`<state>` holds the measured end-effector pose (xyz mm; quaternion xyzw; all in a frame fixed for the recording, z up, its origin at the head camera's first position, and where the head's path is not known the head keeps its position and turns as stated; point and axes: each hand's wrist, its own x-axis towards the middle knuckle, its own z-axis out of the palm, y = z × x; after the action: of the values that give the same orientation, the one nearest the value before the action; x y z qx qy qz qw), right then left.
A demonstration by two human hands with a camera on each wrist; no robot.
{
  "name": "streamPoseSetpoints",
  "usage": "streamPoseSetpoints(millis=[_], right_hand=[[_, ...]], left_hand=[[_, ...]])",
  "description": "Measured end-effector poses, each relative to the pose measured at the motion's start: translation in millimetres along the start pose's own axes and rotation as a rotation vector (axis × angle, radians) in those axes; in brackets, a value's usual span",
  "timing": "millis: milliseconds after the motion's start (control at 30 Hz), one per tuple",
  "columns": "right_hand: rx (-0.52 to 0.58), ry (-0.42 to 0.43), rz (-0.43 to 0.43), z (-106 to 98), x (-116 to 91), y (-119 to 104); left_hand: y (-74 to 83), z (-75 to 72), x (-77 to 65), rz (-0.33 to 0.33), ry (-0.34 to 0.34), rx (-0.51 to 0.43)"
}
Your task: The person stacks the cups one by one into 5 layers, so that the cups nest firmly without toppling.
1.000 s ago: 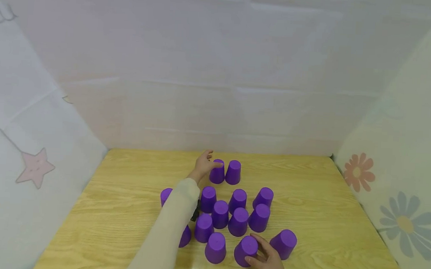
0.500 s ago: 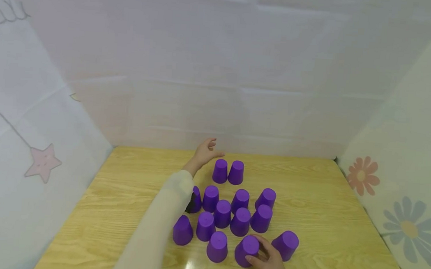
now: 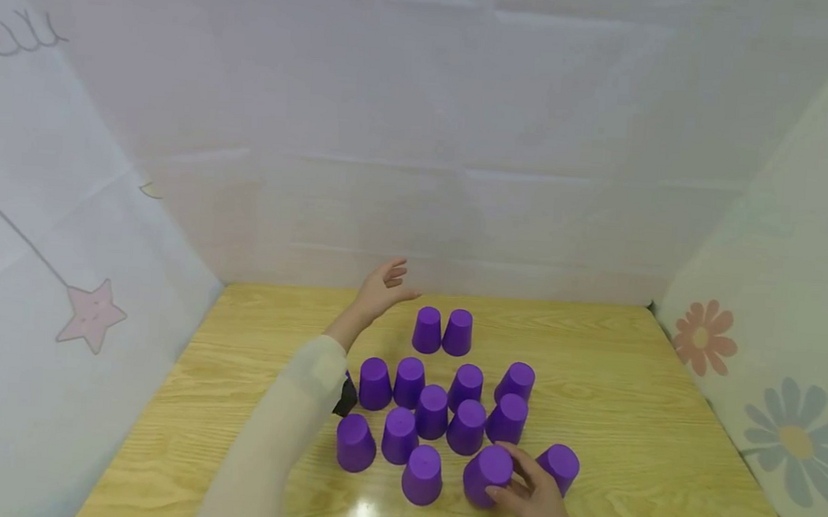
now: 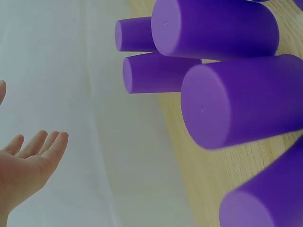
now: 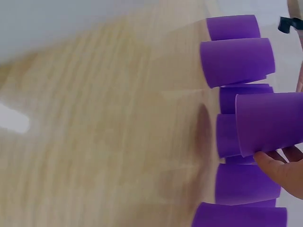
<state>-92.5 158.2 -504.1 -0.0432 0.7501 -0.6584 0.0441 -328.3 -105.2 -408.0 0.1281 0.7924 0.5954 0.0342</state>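
My right hand point(image 3: 536, 502) grips an upside-down purple cup point(image 3: 488, 475) at the front of the group, thumb on the near side and fingers round the far side. In the right wrist view this cup's rim point(image 5: 239, 125) is off the table, with a shadow beside it. My left hand point(image 3: 382, 290) hovers at the back left, its fingers loosely spread and holding nothing. Closest to it are two upside-down purple cups, a left one point(image 3: 427, 330) and a right one point(image 3: 457, 334), side by side. The left wrist view shows the same hand point(image 4: 33, 165) palm up, apart from the cups.
Several more upside-down purple cups, such as a middle one point(image 3: 431, 412) and a front one point(image 3: 422, 476), stand between my arms. Another cup point(image 3: 559, 467) is partly behind my right hand. Cloth walls point(image 3: 419, 172) enclose the wooden table point(image 3: 632, 414) at the back and sides.
My left hand has risen and moved left, away from the two back cups. My right hand has shifted slightly right and up with its cup, which has come off the table.
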Motion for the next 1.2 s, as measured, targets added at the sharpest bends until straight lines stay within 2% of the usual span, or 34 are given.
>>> streamPoseSetpoints(millis=[133, 267, 533, 633, 833, 967, 1100, 1200], right_hand=[[0.006, -0.026, -0.015, -4, 4, -8], [-0.016, -0.052, -0.045, -8, 9, -17], [-0.048, -0.100, -0.124, -16, 18, -33], [-0.044, -0.118, -0.122, -20, 19, -40], [-0.051, -0.170, -0.154, -30, 26, -52], [-0.064, -0.186, -0.182, -36, 33, -59], [-0.090, -0.206, -0.217, -39, 41, -65], [-0.109, -0.207, -0.222, -41, 47, -70]], left_hand=[[2.8, -7.7, -13.3, 0.034, -0.018, -0.041], [1.8, -14.1, -25.8, 0.058, -0.035, -0.036], [-8.3, -20.9, -48.4, 0.054, -0.047, -0.032], [-10.5, -21.0, -58.6, 0.047, -0.048, -0.042], [1.1, -20.9, -86.6, 0.048, -0.032, -0.099], [6.0, -17.8, -104.9, 0.064, -0.012, -0.092], [-1.9, -15.4, -117.0, 0.072, 0.000, -0.094], [-19.5, -15.8, -121.4, 0.084, 0.014, -0.110]])
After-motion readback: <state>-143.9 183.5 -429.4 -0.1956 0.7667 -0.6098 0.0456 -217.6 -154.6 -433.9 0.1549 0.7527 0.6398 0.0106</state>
